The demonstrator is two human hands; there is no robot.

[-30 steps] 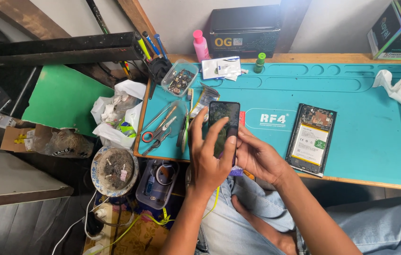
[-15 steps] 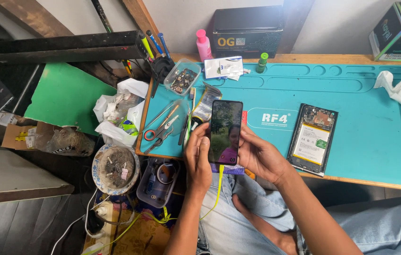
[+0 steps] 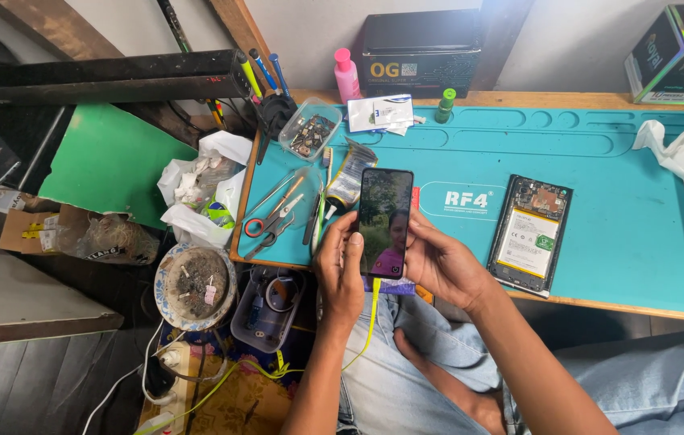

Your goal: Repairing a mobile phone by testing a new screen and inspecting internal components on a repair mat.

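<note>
Since the earlier frame our left hand (image 3: 340, 270) slid lower; both it and our right hand (image 3: 438, 266) hold the phone (image 3: 384, 222) at frame centre.

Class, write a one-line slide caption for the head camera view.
Both hands, left hand and right hand, hold a black smartphone upright over a turquoise rubber work mat, beside an opened phone body.
</note>
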